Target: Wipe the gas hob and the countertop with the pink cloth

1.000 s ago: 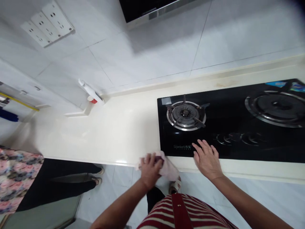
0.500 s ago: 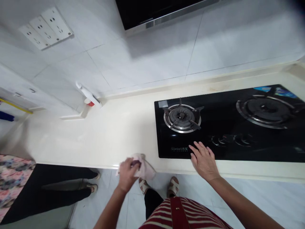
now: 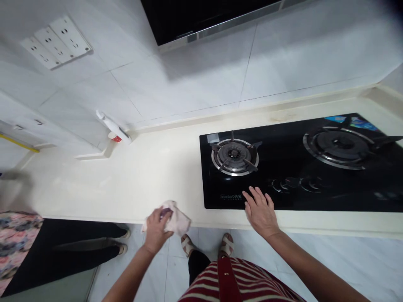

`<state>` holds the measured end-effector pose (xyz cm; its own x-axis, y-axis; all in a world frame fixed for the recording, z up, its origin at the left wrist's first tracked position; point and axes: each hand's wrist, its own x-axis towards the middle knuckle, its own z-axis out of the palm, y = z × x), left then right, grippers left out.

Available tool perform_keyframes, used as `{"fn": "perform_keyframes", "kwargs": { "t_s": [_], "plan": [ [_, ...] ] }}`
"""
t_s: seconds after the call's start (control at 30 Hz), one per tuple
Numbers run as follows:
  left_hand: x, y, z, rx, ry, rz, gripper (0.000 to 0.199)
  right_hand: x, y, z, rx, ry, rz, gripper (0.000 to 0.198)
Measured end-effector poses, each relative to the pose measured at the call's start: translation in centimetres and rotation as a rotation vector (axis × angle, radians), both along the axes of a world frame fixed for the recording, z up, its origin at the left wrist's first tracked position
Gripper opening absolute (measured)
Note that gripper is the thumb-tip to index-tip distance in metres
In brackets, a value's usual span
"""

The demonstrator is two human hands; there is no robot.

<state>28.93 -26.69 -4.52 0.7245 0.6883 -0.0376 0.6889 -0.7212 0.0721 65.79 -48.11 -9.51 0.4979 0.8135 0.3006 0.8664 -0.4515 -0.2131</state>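
Pale counter (image 3: 135,176) runs left to right across the scene, wall tiles beyond. Black gas stove (image 3: 280,144) set into its right part. Dark hood (image 3: 217,16) at far centre, above. Other person (image 3: 75,239) at near left, dark trousers and flowered top, beside the counter's near edge.

Right burner (image 3: 340,144) larger than left burner (image 3: 234,156); both carry pan supports. Socket panel (image 3: 56,42) on wall, far left. Slender white object (image 3: 113,126) leans at the counter's far left; kind unclear.

Right hand (image 3: 261,214) palm down at the stove's near edge, fingers slightly spread, tips over the black glass. Left hand (image 3: 156,230) at the counter's near edge, left of the stove, fingers curled, gripping pale pink cloth (image 3: 179,220). Cloth bunched at the edge, its right end loose; purple patch by the fingers, cannot tell whether part of it. Red-and-white cup (image 3: 113,136) just beside the white object.
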Motion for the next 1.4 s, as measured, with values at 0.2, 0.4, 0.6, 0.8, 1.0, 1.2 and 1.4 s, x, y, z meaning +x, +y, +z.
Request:
{"fn": "perform_keyframes", "kwargs": {
  "t_s": [0.2, 0.4, 0.6, 0.8, 1.0, 1.2, 1.4],
  "plan": [
    [10.0, -7.0, -1.7, -0.05, -0.131, -0.175, 0.066, -2.7, 2.4, 0.4, 0.0, 0.04, -0.047, 0.043],
    [10.6, -6.3, -0.5, -0.092, -0.183, -0.087, 0.05, -7.4, 6.8, 1.1, -0.033, 0.107, 0.357, 0.044],
    [11.5, -1.1, 0.8, -0.089, -0.194, 0.121, 0.051, -8.6, 8.3, 0.3, -0.012, 0.062, 0.339, 0.046],
    [15.6, 5.6, 0.9, 0.01, -0.175, 0.216, 0.047, -11.0, 9.8, 0.2, -0.035, 0.031, 0.14, 0.048],
    [19.4, 8.4, -0.1, -0.036, -0.215, 0.048, 0.055, -12.8, 11.7, -0.1, -0.053, -0.006, 0.005, 0.046],
    [20.8, 10.5, -0.6, -0.097, -0.255, -0.106, 0.058, -13.8, 13.1, -0.2, -0.025, -0.046, -0.083, 0.049],
    [17.5, 8.9, -0.8, -0.133, -0.263, -0.287, 0.062, -13.6, 13.2, -0.8, -0.02, -0.088, -0.088, 0.048]
  ]
}}
